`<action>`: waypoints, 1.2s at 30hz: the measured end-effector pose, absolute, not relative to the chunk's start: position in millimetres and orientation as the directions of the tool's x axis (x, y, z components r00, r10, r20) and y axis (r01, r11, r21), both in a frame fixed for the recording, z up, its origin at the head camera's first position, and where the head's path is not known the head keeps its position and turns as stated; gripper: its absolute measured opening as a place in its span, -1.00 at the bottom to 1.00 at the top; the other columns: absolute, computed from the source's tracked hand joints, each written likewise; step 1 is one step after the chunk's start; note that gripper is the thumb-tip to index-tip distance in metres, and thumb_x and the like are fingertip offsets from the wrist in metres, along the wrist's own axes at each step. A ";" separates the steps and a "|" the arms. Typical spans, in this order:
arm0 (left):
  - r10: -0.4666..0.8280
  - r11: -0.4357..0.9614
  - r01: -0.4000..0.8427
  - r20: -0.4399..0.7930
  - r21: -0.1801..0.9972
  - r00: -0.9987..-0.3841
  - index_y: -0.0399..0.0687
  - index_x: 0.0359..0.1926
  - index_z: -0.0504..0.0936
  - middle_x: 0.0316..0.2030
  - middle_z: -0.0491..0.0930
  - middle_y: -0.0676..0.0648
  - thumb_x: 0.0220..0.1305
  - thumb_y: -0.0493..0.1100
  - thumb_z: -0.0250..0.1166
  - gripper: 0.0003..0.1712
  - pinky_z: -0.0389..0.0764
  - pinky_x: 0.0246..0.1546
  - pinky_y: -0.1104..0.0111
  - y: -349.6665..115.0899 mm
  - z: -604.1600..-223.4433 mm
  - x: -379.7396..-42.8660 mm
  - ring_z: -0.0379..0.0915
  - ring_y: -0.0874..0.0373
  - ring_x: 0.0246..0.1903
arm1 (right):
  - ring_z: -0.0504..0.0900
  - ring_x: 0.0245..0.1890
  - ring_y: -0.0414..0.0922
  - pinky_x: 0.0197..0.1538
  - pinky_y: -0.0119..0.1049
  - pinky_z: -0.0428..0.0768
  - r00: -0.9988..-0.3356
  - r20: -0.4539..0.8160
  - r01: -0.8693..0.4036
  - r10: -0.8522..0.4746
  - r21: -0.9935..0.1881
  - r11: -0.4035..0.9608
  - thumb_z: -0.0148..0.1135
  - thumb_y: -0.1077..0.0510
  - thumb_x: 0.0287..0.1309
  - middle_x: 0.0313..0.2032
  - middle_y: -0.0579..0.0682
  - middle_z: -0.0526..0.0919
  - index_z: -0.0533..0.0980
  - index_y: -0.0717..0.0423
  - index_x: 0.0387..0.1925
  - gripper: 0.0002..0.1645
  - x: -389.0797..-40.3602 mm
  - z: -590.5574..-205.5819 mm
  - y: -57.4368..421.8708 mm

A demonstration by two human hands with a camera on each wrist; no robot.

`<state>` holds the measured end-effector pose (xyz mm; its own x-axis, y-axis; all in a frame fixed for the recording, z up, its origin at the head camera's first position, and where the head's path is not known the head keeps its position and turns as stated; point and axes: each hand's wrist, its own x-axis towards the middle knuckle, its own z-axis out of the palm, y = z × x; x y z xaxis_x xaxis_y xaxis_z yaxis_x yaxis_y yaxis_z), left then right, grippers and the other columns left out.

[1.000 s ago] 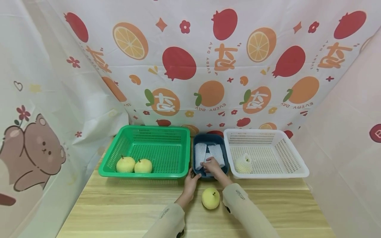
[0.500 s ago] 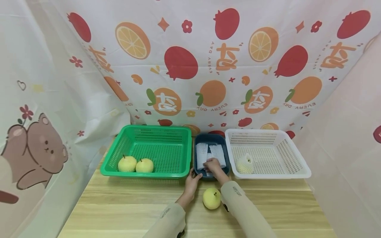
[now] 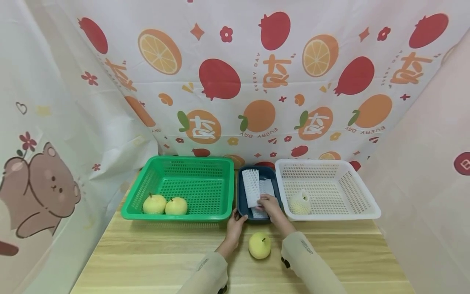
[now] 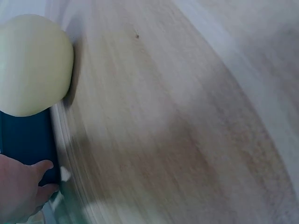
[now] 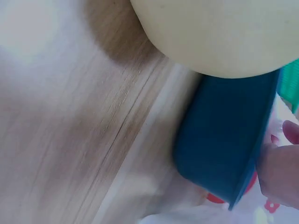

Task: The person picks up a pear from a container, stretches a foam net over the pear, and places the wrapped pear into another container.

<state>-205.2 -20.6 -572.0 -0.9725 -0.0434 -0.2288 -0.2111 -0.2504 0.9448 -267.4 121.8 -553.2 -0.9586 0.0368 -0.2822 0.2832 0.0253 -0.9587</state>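
Observation:
My right hand point(image 3: 271, 207) pinches the near end of a white foam net sleeve point(image 3: 251, 188), which slants up over a small dark blue bin point(image 3: 243, 209). More white foam netting point(image 3: 267, 187) lies inside that bin. At the bin's front left corner, my left hand point(image 3: 234, 229) holds the rim, thumb on the near side; the left wrist view shows its thumb and finger point(image 4: 43, 166) at the blue wall. A yellow pear point(image 3: 259, 246) stands on the table between my forearms, and it looms large in the right wrist view as a pale round shape point(image 5: 224, 32).
Left of the bin is a green basket point(image 3: 205, 216) with two pears point(image 3: 154, 203) in its near left corner. To the right, a white basket point(image 3: 330, 217) contains one pear in a foam net point(image 3: 300, 203). A fruit-print cloth point(image 3: 220, 122) hangs behind.
My right hand has lifted the left foam net sleeve from the bin and shifted slightly right. My left hand stays at the bin's corner; the pears have not moved.

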 end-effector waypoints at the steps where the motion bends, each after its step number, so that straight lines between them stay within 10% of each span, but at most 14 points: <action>1: -0.047 -0.252 -0.215 -0.234 0.944 -0.971 -0.48 0.31 -0.04 0.26 -0.05 -0.51 0.25 -0.36 0.11 -0.28 0.18 0.17 0.07 -20.2 -574.2 -206.1 -0.08 -0.27 0.25 | 0.58 -0.26 0.02 -0.15 -0.22 0.57 -0.954 -0.296 0.297 0.044 -0.955 0.015 0.08 0.37 0.16 -0.12 0.31 0.46 0.32 0.47 0.10 -0.54 -264.9 -549.8 122.7; 10: -0.190 -0.213 -0.224 -0.265 0.951 -0.945 -0.54 0.17 0.19 0.08 0.26 -0.48 0.22 -0.32 0.18 -0.42 0.36 0.06 0.13 -15.0 -571.4 -200.0 0.20 -0.25 0.12 | 0.54 -0.24 -0.07 -0.07 -0.20 0.52 -0.969 -0.245 0.248 -0.036 -0.958 -0.146 -0.02 0.38 0.21 -0.19 0.21 0.44 0.18 0.53 0.14 -0.51 -231.3 -536.4 143.1; 16: -0.270 -0.133 -0.243 -0.271 0.961 -0.924 -0.25 -0.43 0.32 -0.59 0.30 -0.02 0.16 -0.29 0.24 -0.78 0.34 -0.47 0.38 -15.2 -567.8 -191.7 0.25 0.17 -0.54 | 0.55 -0.30 -0.12 -0.10 -0.22 0.54 -0.980 -0.193 0.199 -0.052 -0.966 -0.165 0.03 0.39 0.19 -0.30 0.10 0.50 0.22 0.50 0.05 -0.59 -208.5 -534.1 145.2; 26: 0.081 -0.178 -0.245 -0.234 0.953 -0.969 -0.43 -0.28 0.44 -0.47 0.48 -0.08 0.33 -0.15 0.06 -0.68 0.51 -0.41 0.41 -27.3 -540.4 -182.0 0.42 0.25 -0.53 | 0.55 -0.31 -0.12 -0.11 -0.23 0.55 -0.993 -0.106 0.115 -0.058 -0.976 -0.185 0.09 0.40 0.13 -0.30 0.11 0.46 0.24 0.51 0.00 -0.58 -185.9 -523.6 144.3; 36: 0.408 -0.328 -0.372 -0.225 0.868 -0.885 -0.34 -0.14 0.44 -0.37 0.48 -0.07 0.42 -0.11 -0.12 -0.65 0.48 -0.25 0.42 -33.7 -524.2 -180.5 0.44 0.18 -0.35 | 0.55 -0.28 -0.11 -0.08 -0.22 0.53 -0.991 -0.076 0.095 -0.107 -0.978 -0.183 0.12 0.40 0.11 -0.27 0.11 0.47 0.27 0.47 -0.03 -0.61 -173.5 -511.5 137.5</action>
